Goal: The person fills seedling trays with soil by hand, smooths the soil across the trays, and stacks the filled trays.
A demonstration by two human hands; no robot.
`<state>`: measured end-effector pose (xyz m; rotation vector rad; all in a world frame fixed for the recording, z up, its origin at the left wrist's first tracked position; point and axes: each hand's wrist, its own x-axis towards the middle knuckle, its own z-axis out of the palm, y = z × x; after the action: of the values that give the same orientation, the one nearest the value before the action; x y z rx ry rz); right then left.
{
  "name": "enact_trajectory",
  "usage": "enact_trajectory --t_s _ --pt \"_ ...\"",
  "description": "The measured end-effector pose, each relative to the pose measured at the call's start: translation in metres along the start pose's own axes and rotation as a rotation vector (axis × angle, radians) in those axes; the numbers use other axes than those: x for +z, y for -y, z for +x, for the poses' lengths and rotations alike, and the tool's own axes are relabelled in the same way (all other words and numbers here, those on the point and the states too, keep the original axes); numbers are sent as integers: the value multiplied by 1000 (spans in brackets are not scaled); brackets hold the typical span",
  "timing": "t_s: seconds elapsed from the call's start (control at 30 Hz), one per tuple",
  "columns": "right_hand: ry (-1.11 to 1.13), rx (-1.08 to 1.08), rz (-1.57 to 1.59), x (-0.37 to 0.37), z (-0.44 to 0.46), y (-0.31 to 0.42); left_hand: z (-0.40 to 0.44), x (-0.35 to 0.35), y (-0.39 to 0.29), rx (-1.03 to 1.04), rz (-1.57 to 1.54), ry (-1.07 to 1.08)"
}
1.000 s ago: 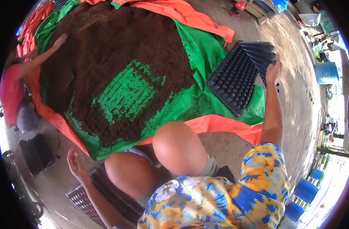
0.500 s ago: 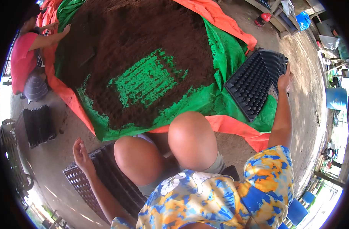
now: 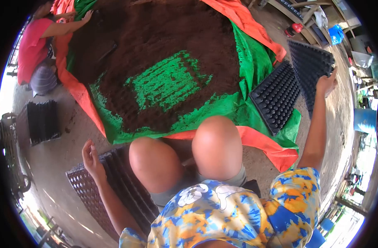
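My right hand (image 3: 326,85) grips the edge of a black seedling tray (image 3: 308,62), raised and tilted at the right. Beside it, a second black seedling tray (image 3: 275,97) lies with its cell bottoms up on the edge of the green tarp (image 3: 222,110). My left hand (image 3: 92,161) is empty, its fingers loosely bent and apart, over a stack of dark trays (image 3: 94,186) left of my knees. In front of my knees, dark soil (image 3: 156,33) is heaped on the tarp, with a scraped patch where green shows through.
A person in a pink shirt (image 3: 34,39) reaches over the soil at the far left. Near them stands another dark tray stack (image 3: 42,122). The tarp has an orange border (image 3: 259,144). Wooden shelving (image 3: 313,22) and a blue barrel (image 3: 365,120) are at the right.
My right hand has lifted one tray away from the other, up and to the right, so the two are now apart. My left hand stays near the tray stack.
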<state>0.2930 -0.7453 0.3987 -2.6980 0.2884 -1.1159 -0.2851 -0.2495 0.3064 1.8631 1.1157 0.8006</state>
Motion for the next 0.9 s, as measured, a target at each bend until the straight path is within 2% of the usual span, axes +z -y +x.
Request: enact_trajectory --t_s 0.1,0.2,0.33,0.5,0.63,0.67,0.7,0.73,0.8,0.83,0.87,0.9 --pt "-58 -253 148 -37 -4 37 1 7 -3 6 -39 -13" --pt "-116 -513 455 -76 -22 85 3 16 -4 15 -62 2" --pt "64 -654 704 -100 -51 131 9 29 -15 25 -128 24" --pt "398 -514 1139 -116 -81 187 31 40 -37 115 -67 12" --pt "764 -151 1513 -86 -99 223 55 51 -49 164 -115 7" --pt "902 -22 1518 -71 -105 229 62 56 -50 172 -83 15" --pt "1027 10 1526 -28 -108 225 69 64 -53 181 -51 24" --pt "1039 3 1430 1 -121 229 77 73 -55 188 -17 37" --pt "1252 143 1317 46 -159 237 95 101 -45 225 51 88" --pt "1141 -110 996 136 -184 210 104 118 -33 231 72 132" --pt "1325 -281 879 145 -205 210 111 137 -20 236 93 178" --pt "1288 -262 572 178 -233 196 117 156 -7 212 100 228"
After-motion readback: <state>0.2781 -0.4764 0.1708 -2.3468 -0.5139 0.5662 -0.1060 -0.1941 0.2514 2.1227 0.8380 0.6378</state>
